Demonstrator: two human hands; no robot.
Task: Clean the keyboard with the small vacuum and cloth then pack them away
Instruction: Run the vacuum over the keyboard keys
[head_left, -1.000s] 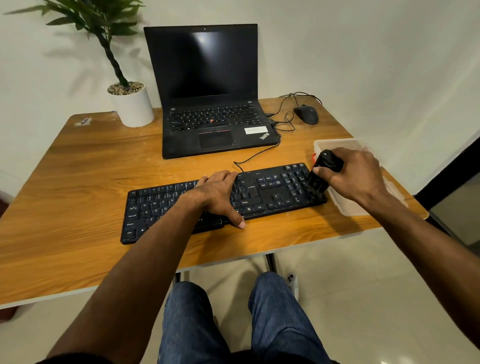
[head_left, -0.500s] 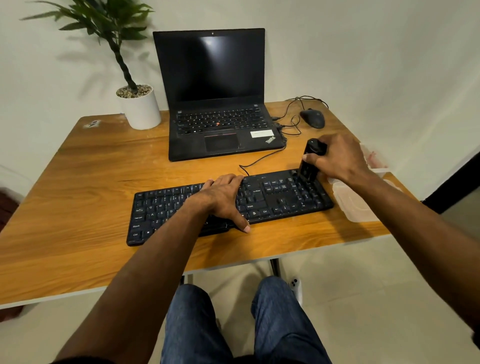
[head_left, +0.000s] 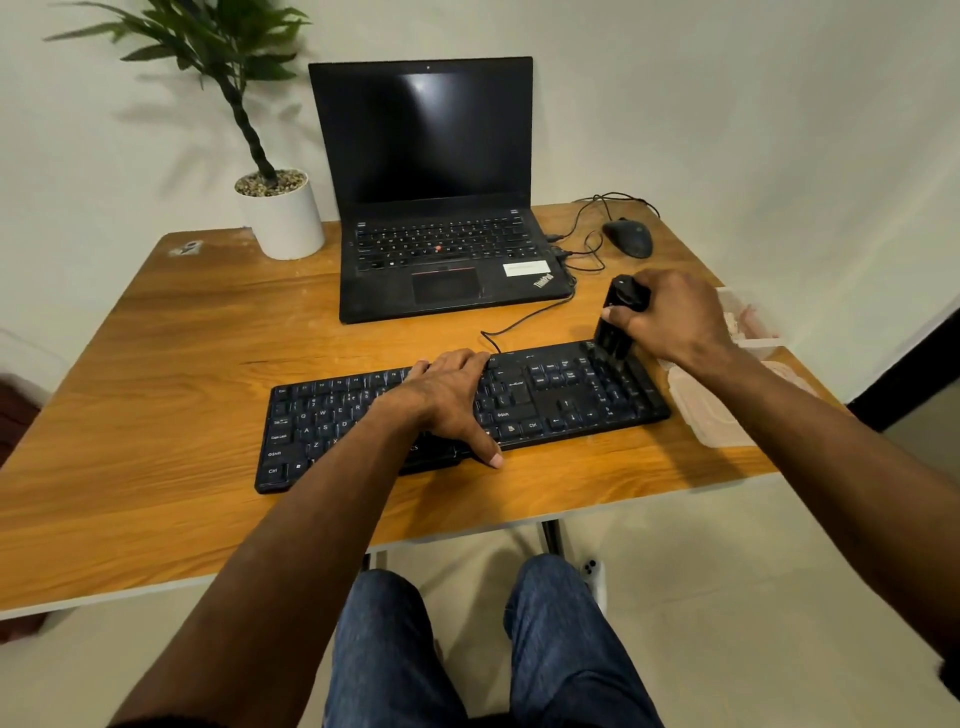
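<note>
A black keyboard (head_left: 550, 395) lies across the front of the wooden table (head_left: 171, 364). My right hand (head_left: 670, 317) grips a small black vacuum (head_left: 618, 322), held upright with its nozzle down on the far right corner of the keyboard. Over the middle keys rests my left hand (head_left: 452, 395), fingers spread and thumb at the near edge. A clear plastic container (head_left: 753, 332) stands at the table's right edge, with something pale pink inside it. Its lid (head_left: 711, 410) lies just in front, beside the keyboard's right end.
A black laptop (head_left: 441, 228) stands open behind the keyboard. A wired mouse (head_left: 628, 236) and cables sit to its right. A white pot with a plant (head_left: 283, 215) stands at the back left. My knees are under the table's front edge.
My right hand moved the vacuum from the keyboard's right end toward its far right corner. The left hand stayed on the keys. The camera shifted slightly.
</note>
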